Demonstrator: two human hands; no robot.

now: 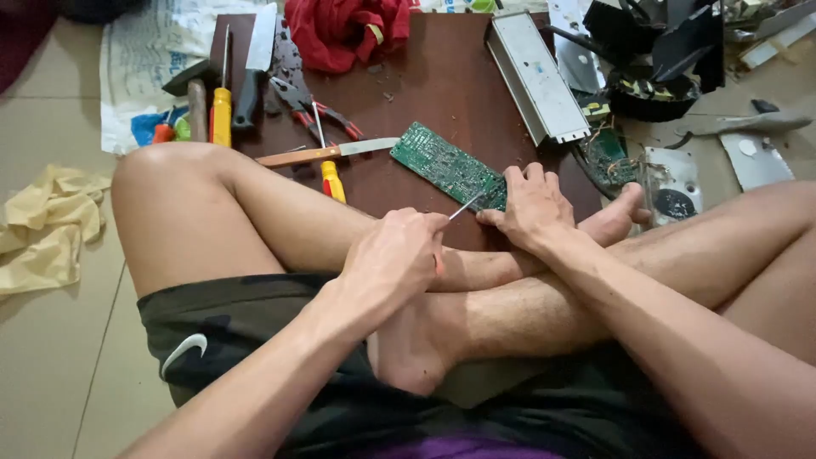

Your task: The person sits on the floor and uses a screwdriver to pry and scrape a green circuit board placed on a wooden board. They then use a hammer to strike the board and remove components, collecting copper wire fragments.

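I sit cross-legged on the floor. My left hand (395,255) is closed around a screwdriver with a thin metal shaft (466,206). The shaft's tip points at the near end of a green circuit board (442,161). The board lies slanted on a dark brown wooden board (442,76). My right hand (531,211) presses down on the circuit board's near right end, fingers spread over it. The screwdriver's handle is hidden inside my left fist.
A wooden-handled knife (327,153), two yellow screwdrivers (221,115), red pliers (319,110), a cleaver (255,59) and a hammer (195,98) lie at the left. A red cloth (348,30) lies at the back. A grey metal casing (535,76) and electronic scrap (608,153) sit right.
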